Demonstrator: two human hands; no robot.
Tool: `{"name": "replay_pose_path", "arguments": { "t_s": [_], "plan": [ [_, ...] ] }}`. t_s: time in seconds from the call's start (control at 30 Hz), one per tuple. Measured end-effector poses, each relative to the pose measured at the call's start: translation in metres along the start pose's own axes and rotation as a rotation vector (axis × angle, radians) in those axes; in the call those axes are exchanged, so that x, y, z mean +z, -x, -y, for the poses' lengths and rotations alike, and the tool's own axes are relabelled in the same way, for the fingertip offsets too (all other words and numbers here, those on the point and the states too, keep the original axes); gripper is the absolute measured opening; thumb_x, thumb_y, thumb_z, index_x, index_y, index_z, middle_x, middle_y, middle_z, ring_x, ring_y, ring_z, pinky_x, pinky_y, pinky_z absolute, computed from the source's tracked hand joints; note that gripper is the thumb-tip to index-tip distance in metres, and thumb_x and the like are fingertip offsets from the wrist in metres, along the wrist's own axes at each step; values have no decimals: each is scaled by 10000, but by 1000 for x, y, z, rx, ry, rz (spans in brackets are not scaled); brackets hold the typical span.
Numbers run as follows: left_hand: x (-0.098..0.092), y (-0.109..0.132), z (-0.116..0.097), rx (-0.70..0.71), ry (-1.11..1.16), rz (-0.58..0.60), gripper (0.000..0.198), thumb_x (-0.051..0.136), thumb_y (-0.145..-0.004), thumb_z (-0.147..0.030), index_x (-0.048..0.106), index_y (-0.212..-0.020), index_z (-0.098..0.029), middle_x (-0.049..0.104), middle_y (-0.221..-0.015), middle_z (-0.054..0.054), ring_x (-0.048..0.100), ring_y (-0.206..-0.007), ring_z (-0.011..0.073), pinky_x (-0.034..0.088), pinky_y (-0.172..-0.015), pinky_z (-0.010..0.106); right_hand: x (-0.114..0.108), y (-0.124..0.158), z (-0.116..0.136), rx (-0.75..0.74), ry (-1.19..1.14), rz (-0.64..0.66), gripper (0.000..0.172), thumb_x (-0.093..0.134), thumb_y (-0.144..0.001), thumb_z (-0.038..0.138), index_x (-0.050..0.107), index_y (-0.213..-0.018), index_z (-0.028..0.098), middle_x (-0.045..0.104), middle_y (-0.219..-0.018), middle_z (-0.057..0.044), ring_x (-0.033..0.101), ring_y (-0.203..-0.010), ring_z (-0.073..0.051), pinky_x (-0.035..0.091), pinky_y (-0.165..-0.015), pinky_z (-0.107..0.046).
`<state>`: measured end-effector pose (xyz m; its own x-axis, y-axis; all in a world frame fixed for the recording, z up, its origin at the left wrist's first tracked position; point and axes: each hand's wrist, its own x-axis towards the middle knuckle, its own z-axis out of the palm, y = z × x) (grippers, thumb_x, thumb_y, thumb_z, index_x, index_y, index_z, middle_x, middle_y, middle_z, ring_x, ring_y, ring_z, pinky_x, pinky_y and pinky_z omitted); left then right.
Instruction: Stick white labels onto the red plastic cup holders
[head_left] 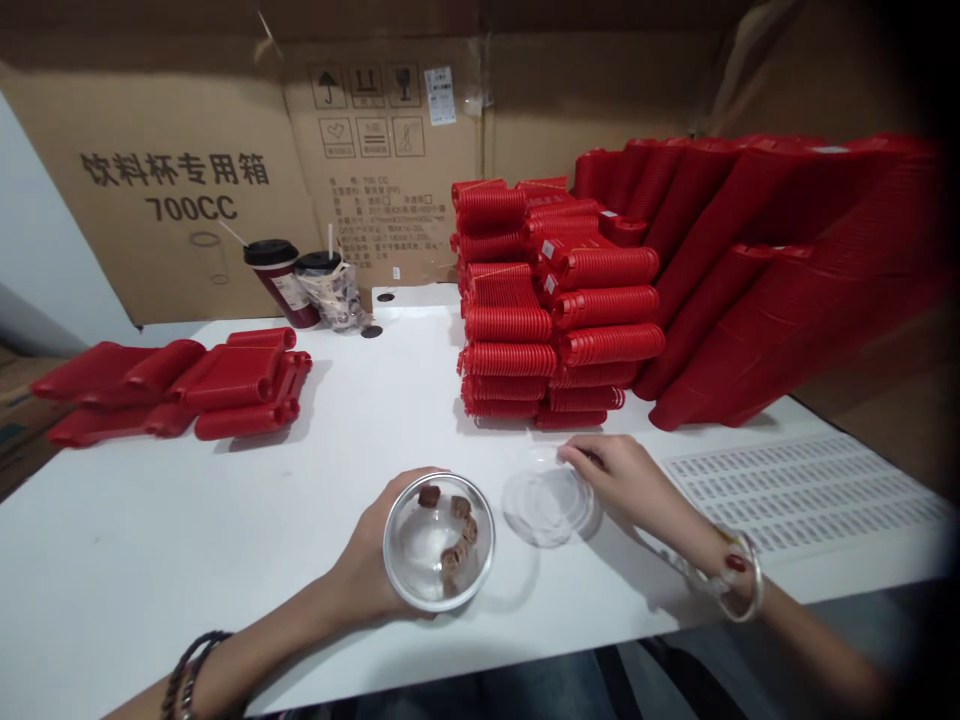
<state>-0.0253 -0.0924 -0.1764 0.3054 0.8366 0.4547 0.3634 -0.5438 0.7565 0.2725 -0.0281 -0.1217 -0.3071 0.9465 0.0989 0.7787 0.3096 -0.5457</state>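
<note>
My left hand (375, 550) is wrapped round a clear round container (420, 545) with a silvery rim, tilted so its inside shows. Several small brown pieces (454, 556) lie in it. To the right, my right hand (611, 475) has its thumb and fingers pinched together above clear plastic lids (547, 508) on the white table. A faint transparent edge shows by the fingertips; what they hold is too see-through to make out.
Stacked red plastic pieces (510, 325) stand behind the lids, with tall red stacks (720, 330) at the right. More red pieces (225, 378) lie left. Two lidded cups (283, 285) stand before a cardboard box (202, 110). A label sheet (795, 490) lies right.
</note>
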Motion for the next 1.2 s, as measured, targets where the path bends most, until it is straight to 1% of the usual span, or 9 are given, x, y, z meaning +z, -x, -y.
{"name": "replay_pose_path", "arguments": {
  "t_s": [0.07,0.17,0.3,0.47,0.6,0.73,0.9,1.03,1.2],
  "plan": [
    [1,-2,1,29,-75,-39,889,835,-573,-345,407,-1343,-229,552,-1295,150,587,-1161,305,519,-955,437,11,4,-12,31,186,21,341,422,-965,275,674,-770,157,688,-760,-55,630,-713,-199,360,-609,-272],
    [-1,-4,1,196,-193,-88,798,774,-686,-293,383,-1378,-226,559,-1293,147,562,-1197,294,503,-983,447,21,9,-8,21,403,-92,274,436,-971,294,667,-952,147,690,-903,-87,646,-760,-226,346,-581,-275],
    [-5,-8,1,430,-328,-211,735,712,-771,-261,363,-1417,-252,578,-1275,121,534,-1227,291,487,-1001,474,24,12,14,-141,344,-260,239,485,-960,352,635,-1003,170,676,-937,-52,631,-703,-177,376,-579,-270],
    [-8,-13,4,347,-363,-269,900,830,-658,-250,355,-1422,-215,551,-1280,152,538,-1210,305,487,-1000,469,27,17,29,-264,175,-266,152,552,-934,308,642,-956,187,675,-889,-8,615,-678,-140,401,-587,-249],
    [-8,-13,7,346,-369,-291,928,844,-627,-195,358,-1418,-196,539,-1282,155,523,-1218,311,455,-1029,475,22,26,40,-382,136,-377,118,561,-938,259,641,-952,173,651,-788,1,576,-610,-108,379,-567,-237],
    [-6,-10,6,305,-376,-255,904,809,-650,-149,344,-1425,-185,513,-1317,161,497,-1237,316,436,-1037,477,22,32,71,-570,193,-473,90,559,-925,157,647,-942,152,597,-645,21,528,-527,-109,341,-530,-263],
    [-1,-10,0,274,-454,-261,752,704,-769,-176,337,-1425,-202,527,-1282,137,499,-1213,278,451,-1018,446,50,25,106,-712,448,-374,183,507,-836,30,643,-947,83,569,-611,-11,539,-520,-168,292,-432,-295],
    [1,-11,0,277,-502,-176,728,669,-779,-213,326,-1420,-193,529,-1266,144,509,-1187,284,462,-1009,461,70,15,108,-675,584,-213,170,516,-766,-16,610,-838,106,611,-668,-56,576,-580,-204,293,-382,-282],
    [5,-10,4,304,-524,-129,729,655,-771,-232,318,-1415,-175,550,-1254,161,518,-1183,301,483,-988,481,75,1,110,-666,577,-2,170,511,-809,-20,621,-839,106,670,-745,-99,612,-637,-193,375,-424,-262]
  ]
}}
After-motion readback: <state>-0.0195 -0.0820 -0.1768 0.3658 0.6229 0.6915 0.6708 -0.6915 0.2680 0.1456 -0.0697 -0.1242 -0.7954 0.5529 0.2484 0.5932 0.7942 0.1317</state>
